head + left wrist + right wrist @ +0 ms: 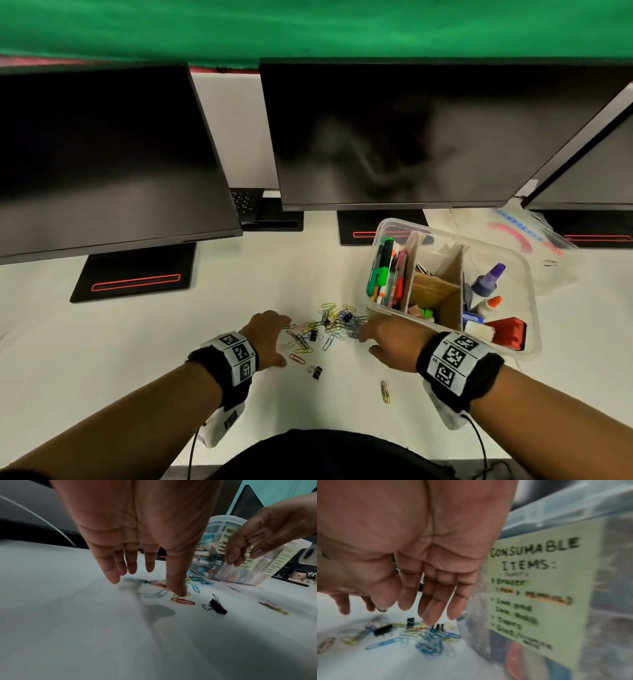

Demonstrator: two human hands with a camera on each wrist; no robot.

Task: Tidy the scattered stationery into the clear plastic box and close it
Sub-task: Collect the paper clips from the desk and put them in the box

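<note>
The clear plastic box (pixel 532 291) stands open at the right of the white desk, holding pens, cardboard dividers, glue bottles and a red stamp. A loose pile of coloured paper clips (pixel 330 323) with small black binder clips lies just left of it. My left hand (pixel 274 334) hovers at the pile's left edge with fingers straight; its thumb (pixel 178 592) touches a yellow clip. My right hand (pixel 370 337) reaches over the pile's right edge beside the box, fingers (pixel 428 618) extended down and holding nothing. One black binder clip (pixel 315 371) and a few stray clips (pixel 386 391) lie nearer me.
Three dark monitors (pixel 394 137) on black stands line the back of the desk. A printed plastic bag (pixel 527 236) lies behind the box. The box's front wall carries a green label (pixel 539 588) reading "Consumable items".
</note>
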